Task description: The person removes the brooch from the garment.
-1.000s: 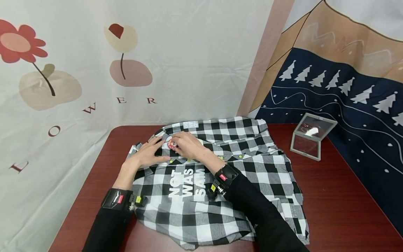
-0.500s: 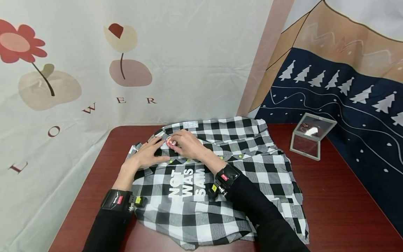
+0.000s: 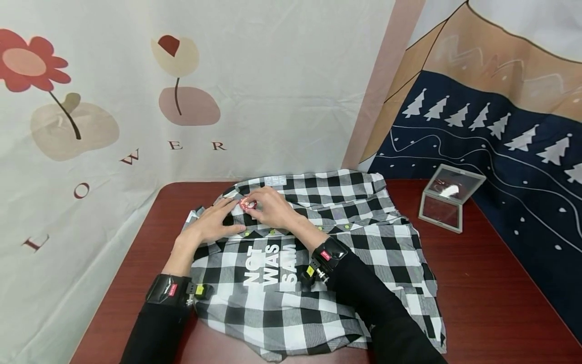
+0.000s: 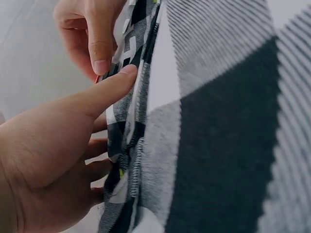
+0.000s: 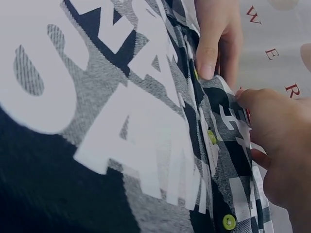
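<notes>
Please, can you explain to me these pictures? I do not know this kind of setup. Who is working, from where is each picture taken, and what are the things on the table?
No machine is at work: a person in black sleeves uses two bare hands. The wide picture comes from a camera on the person's head; the two close, blurry ones come from cameras strapped to each wrist.

A black-and-white checked shirt with white printed letters lies spread on a dark red table. The left hand rests on the cloth near the collar, its thumb pressing the fabric edge. The right hand pinches a small round red-and-white badge against the shirt. Small yellow-green buttons run along the shirt's front. To the right stands an open square case, apart from the shirt. Printed cloths hang behind.
</notes>
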Tool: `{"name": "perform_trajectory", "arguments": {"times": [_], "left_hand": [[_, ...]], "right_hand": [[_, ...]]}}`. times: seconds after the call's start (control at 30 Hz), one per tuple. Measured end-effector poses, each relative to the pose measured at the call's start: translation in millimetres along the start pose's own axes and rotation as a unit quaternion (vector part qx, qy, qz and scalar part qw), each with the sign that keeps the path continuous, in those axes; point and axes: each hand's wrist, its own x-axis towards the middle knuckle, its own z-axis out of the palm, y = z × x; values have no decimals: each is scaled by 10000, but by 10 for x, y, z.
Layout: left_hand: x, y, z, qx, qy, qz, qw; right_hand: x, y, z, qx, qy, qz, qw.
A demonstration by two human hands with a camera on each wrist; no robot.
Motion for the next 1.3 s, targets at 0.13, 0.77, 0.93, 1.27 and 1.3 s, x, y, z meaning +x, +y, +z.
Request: {"name": "perform_trajectory", "arguments": {"times": [0.13, 0.77, 0.93, 1.27, 1.3], "left_hand": [[39, -48, 8, 23, 549, 356, 9979], [23, 455, -86, -288, 2111, 1360, 9675], [52, 461, -56, -339, 2311, 1396, 9623], [50, 466, -23, -534, 2474, 1377, 9576], [50, 469, -20, -527, 2485, 1382, 9573]], "right_hand": [[10, 17, -17, 538, 111, 208, 9983], [-56, 26, -63, 2381, 148, 1434, 9605], [-66, 17, -80, 2502, 173, 1474, 9567], [-72, 21, -80, 2505, 254, 1434, 9571], [-73, 22, -78, 2502, 259, 1430, 9572]]}}
